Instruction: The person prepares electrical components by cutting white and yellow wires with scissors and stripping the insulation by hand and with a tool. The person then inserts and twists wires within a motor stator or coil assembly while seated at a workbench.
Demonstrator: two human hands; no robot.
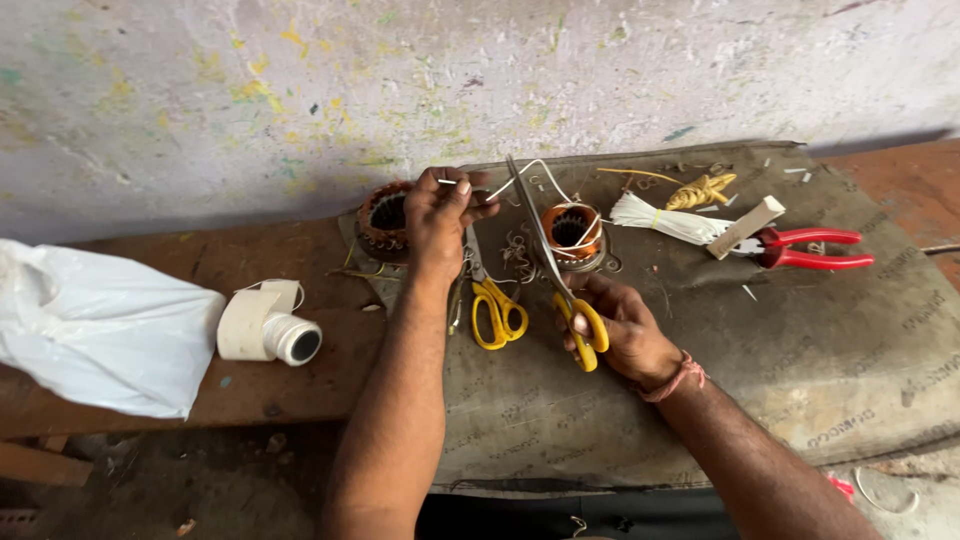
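white wire [545, 170] between scissors [545, 255] blades

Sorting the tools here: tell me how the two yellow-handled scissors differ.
The scissors in the right hand are gripped, raised, blades open toward the white sleeve pinched by the left hand. The other scissors lie untouched on the mat, looking shorter. Both have yellow handles.

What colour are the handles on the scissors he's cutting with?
Yellow, on the scissors in the right hand; head view.

Worn wooden bench [300, 250] under grey mat [800, 350], tape roll [265, 322], white plastic bag [95, 330].
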